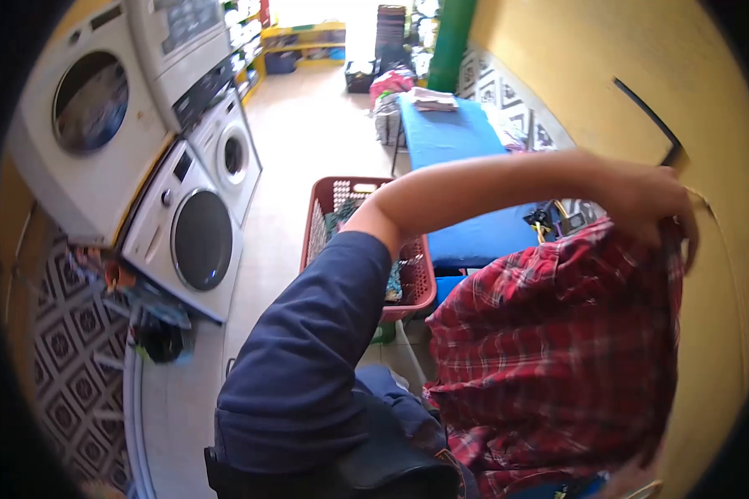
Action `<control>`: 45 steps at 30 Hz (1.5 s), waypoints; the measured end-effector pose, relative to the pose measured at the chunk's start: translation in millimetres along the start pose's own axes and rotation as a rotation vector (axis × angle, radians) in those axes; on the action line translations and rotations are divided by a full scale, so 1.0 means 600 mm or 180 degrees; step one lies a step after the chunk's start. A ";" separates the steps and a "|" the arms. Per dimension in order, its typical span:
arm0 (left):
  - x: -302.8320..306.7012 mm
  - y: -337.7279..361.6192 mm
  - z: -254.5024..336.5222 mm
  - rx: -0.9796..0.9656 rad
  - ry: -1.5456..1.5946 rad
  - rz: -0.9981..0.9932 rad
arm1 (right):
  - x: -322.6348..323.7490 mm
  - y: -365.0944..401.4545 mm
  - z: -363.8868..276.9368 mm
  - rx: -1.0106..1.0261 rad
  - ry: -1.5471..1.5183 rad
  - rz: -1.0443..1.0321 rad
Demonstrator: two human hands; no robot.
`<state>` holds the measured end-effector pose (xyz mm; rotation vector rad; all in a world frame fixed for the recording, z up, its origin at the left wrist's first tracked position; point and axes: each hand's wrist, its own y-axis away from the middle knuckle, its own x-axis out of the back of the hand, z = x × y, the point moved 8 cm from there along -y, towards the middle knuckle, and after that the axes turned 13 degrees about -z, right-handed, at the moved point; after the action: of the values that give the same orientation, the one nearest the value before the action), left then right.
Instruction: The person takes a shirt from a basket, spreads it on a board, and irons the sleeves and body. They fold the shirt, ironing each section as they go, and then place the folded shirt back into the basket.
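Note:
A red plaid cloth [549,341] hangs spread out at the right, in front of my body. My left arm, in a dark blue sleeve, reaches across to the right, and my left hand [651,208] is closed on the cloth's upper edge. Low at the right, beside the cloth's bottom part, my right hand [634,476] shows only in part and blurred; its fingers cannot be made out. Behind my left forearm stands a reddish-brown plastic basket [314,224] with patterned cloths inside.
A blue padded table [445,137] bears folded cloth [433,100] at its far end. White washing machines [154,241] and dryers [33,141] line the left. The yellow wall [724,249] is close on the right. Shelves [308,60] stand at the back.

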<state>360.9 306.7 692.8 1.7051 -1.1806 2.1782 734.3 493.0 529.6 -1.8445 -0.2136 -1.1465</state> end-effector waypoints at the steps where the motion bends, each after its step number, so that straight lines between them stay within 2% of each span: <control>1: 0.015 0.017 0.023 -0.0228 0.0446 -0.0250 | 0.064 -0.009 -0.030 0.0140 0.0210 0.0235; 2: 0.031 0.036 0.032 -0.0175 0.0430 -0.0188 | 0.109 -0.011 -0.063 0.0173 0.0173 0.0379; 5: 0.070 0.080 0.063 -0.1198 0.1768 0.0289 | 0.201 -0.008 -0.133 0.0275 0.0020 0.0632; 6: 0.073 0.083 0.056 -0.1156 0.1768 0.0336 | 0.215 -0.008 -0.153 0.0334 -0.0071 0.0654; 8: 0.074 0.078 0.023 -0.0800 0.2380 0.0553 | 0.241 -0.007 -0.184 0.0438 -0.0256 0.0634; 9: 0.070 0.077 0.025 -0.0840 0.2486 0.0564 | 0.250 -0.006 -0.195 0.0469 -0.0364 0.0564; 12: 0.060 0.038 0.020 -0.0911 0.1964 0.0715 | 0.269 0.019 -0.209 0.0339 -0.0894 0.0272; 13: 0.025 0.011 0.002 -0.0876 0.2143 0.0609 | 0.267 0.027 -0.204 0.0221 -0.1263 0.0103; 15: -0.086 -0.024 -0.059 -0.0642 0.2219 0.0452 | 0.226 0.050 -0.180 -0.0201 -0.2354 -0.0273; 16: -0.170 -0.032 -0.099 -0.0119 0.2392 0.0063 | 0.179 0.065 -0.155 -0.0560 -0.3002 -0.0462; 17: -0.251 -0.052 -0.105 -0.0527 0.2676 -0.0339 | 0.137 0.082 -0.128 -0.0968 -0.3578 -0.0572; 18: -0.338 -0.063 -0.125 -0.0716 0.2667 -0.0464 | 0.108 0.233 0.096 -0.1835 -0.2352 -0.0506; 19: -0.447 -0.072 -0.163 -0.0307 0.2698 -0.0844 | 0.055 0.247 0.112 -0.1930 -0.1837 -0.0954; 20: -0.544 -0.083 -0.170 -0.0185 0.3037 -0.1005 | -0.016 0.273 0.139 -0.2238 -0.2305 -0.0980; 22: -0.772 -0.072 -0.210 0.0553 0.4067 -0.1348 | -0.137 0.326 0.215 -0.1961 -0.1606 -0.1094; 24: -0.952 -0.061 -0.233 0.0895 0.3951 -0.1535 | -0.246 0.397 0.294 -0.1940 -0.1046 -0.0983; 25: -1.023 -0.060 -0.235 0.0848 0.4015 -0.1673 | -0.299 0.436 0.335 -0.2030 -0.0610 -0.1195; 26: -1.034 -0.025 -0.255 0.1159 0.3764 -0.1595 | -0.324 0.458 0.323 -0.2199 -0.0541 -0.1144; 27: -1.086 -0.010 -0.277 0.1517 0.3460 -0.1547 | -0.364 0.492 0.356 -0.2502 -0.0631 -0.1167; 28: -1.137 -0.002 -0.285 0.1517 0.3494 -0.1638 | -0.391 0.507 0.380 -0.2477 -0.0567 -0.1262; 30: -1.226 0.028 -0.332 0.2013 0.3192 -0.1732 | -0.439 0.535 0.431 -0.2595 -0.0705 -0.1177; 32: -1.261 0.037 -0.345 0.2171 0.3074 -0.1816 | -0.458 0.538 0.459 -0.2460 -0.0702 -0.1310; 34: -1.242 0.026 -0.333 0.2160 0.2691 -0.1750 | -0.468 0.536 0.469 -0.2314 -0.0690 -0.1438; 35: -1.219 0.007 -0.316 0.1633 0.1930 -0.1650 | -0.469 0.532 0.463 -0.2208 -0.0864 -0.1366; 36: -1.209 -0.010 -0.303 0.1654 0.1933 -0.1670 | -0.469 0.526 0.465 -0.2089 -0.1034 -0.1290; 38: -1.178 -0.048 -0.257 0.1130 0.1303 -0.1722 | -0.479 0.527 0.472 -0.2105 -0.1289 -0.1368; 39: -1.185 -0.042 -0.262 0.1168 0.1322 -0.1754 | -0.490 0.536 0.476 -0.2168 -0.1380 -0.1532; 40: -1.197 -0.039 -0.260 0.1026 0.1252 -0.2106 | -0.501 0.543 0.479 -0.2225 -0.1471 -0.1693; 41: -1.210 -0.031 -0.258 0.0878 0.1179 -0.2446 | -0.494 0.534 0.474 -0.1950 -0.1304 -0.1787; 42: -1.211 -0.025 -0.261 0.0908 0.1189 -0.2463 | -0.490 0.531 0.474 -0.1944 -0.1327 -0.1814; 44: -1.197 -0.028 -0.256 0.0450 0.0659 -0.2064 | -0.479 0.514 0.448 -0.1095 -0.0665 -0.1978; 45: -1.199 -0.020 -0.259 0.0452 0.0675 -0.2078 | -0.480 0.524 0.448 -0.1106 -0.0673 -0.1994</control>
<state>501.1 663.6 64.6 1.5595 -0.3451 1.9777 918.2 611.3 75.6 -2.2919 -0.8007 -1.4715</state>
